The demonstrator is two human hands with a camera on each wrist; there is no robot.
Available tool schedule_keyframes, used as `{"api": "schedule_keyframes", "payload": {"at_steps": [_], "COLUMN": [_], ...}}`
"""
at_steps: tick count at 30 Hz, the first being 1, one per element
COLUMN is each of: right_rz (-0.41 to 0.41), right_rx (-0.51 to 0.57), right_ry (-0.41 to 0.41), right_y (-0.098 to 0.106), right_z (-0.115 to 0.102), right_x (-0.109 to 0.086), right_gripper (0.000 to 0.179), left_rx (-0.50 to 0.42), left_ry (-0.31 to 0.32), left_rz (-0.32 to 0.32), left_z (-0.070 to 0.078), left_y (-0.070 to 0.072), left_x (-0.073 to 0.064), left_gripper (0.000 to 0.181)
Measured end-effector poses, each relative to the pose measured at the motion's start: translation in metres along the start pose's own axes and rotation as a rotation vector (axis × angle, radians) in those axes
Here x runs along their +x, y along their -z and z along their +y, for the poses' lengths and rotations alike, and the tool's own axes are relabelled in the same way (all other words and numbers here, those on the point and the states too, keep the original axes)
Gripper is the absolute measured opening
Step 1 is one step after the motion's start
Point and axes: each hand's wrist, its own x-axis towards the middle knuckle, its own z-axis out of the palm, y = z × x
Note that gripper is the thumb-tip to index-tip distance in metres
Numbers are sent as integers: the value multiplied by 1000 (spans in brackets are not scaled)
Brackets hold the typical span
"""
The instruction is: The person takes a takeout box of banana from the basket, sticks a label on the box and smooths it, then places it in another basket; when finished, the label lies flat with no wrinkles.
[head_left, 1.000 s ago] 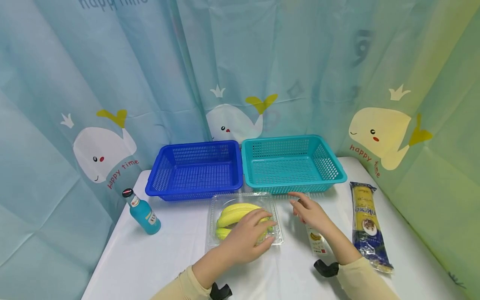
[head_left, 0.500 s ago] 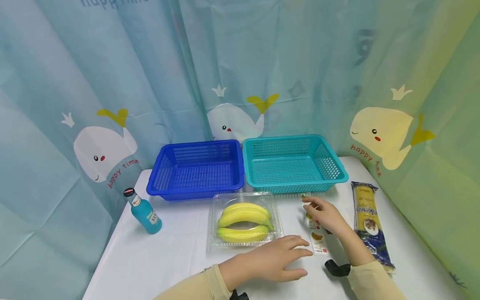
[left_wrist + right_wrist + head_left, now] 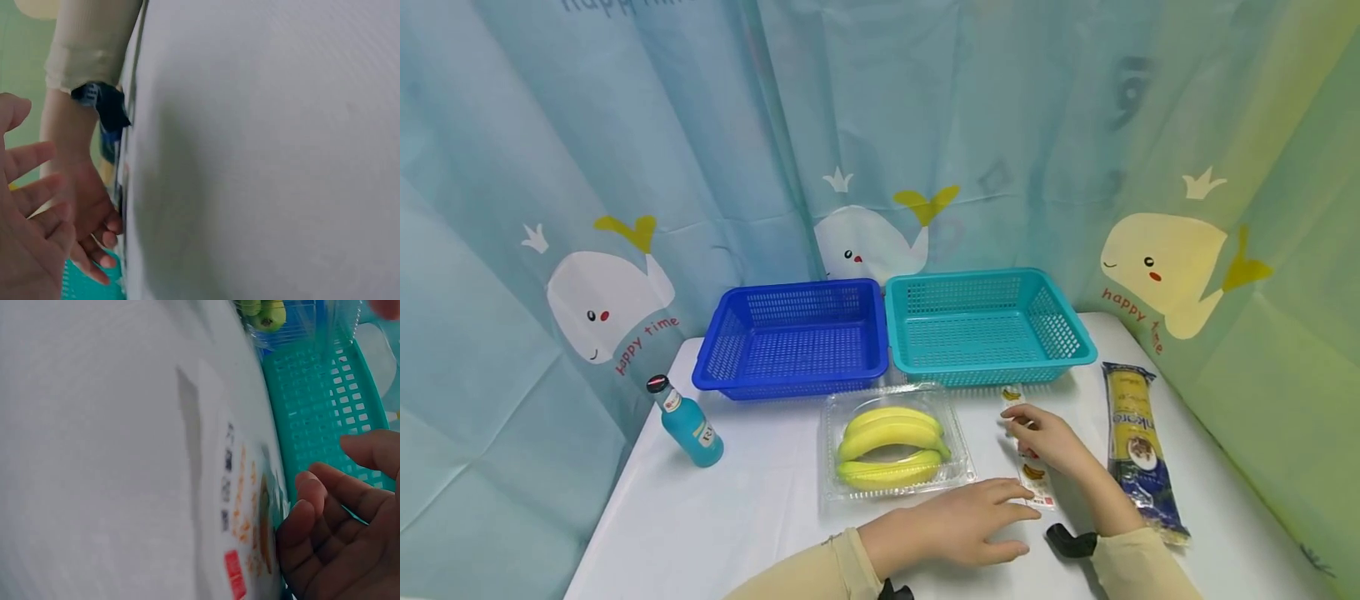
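Observation:
A strip of paper labels printed with bananas [image 3: 1036,493] lies on the table, right of a clear plastic container [image 3: 961,471]. My right hand [image 3: 1051,442] is over the strip's middle, hiding part of it. In the right wrist view, its fingers [image 3: 300,534] bend loosely at the edge of the label strip [image 3: 234,494], and the thumb stands apart from them. Whether they touch the paper, I cannot tell. My left hand [image 3: 973,525] hovers in front of the container with fingers spread and nothing held. Yellow bananas [image 3: 891,435] sit inside the container.
At the back, a blue basket [image 3: 790,387] and a teal basket [image 3: 992,369] stand side by side. A turquoise bottle [image 3: 696,433] is upright at left. On the right lies a blue and yellow pasta packet [image 3: 1138,454]. Curtains close off the back and sides.
My left hand has come off the bananas' container, moving right and toward me. The right hand has drawn back from the teal basket's front to the strip's middle. The container's near right corner has shifted slightly.

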Motion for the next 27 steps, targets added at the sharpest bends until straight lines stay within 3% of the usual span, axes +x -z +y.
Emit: {"api": "schedule_keyframes", "payload": {"at_steps": [7,14,20,27], "right_rz": [-35,-48,-22,46], "right_rx": [26,96,108,-91], "right_ry": [23,20,47,63], "right_y": [-4,-10,-8,-3], "right_z": [-2,-4,-8,-4], "right_x": [0,4,4,6], "right_gripper": [35,33,33,23], "left_rx": [-14,-9,6,24], "left_ry": [37,141,220,210], "left_rz": [-127,-239,-229,-202], "left_z": [-7,-10,-10,-11], "left_y": [-18,-24,-26,-27], "left_x": [9,11,10,10], "left_gripper": [61,65,65,64]}}
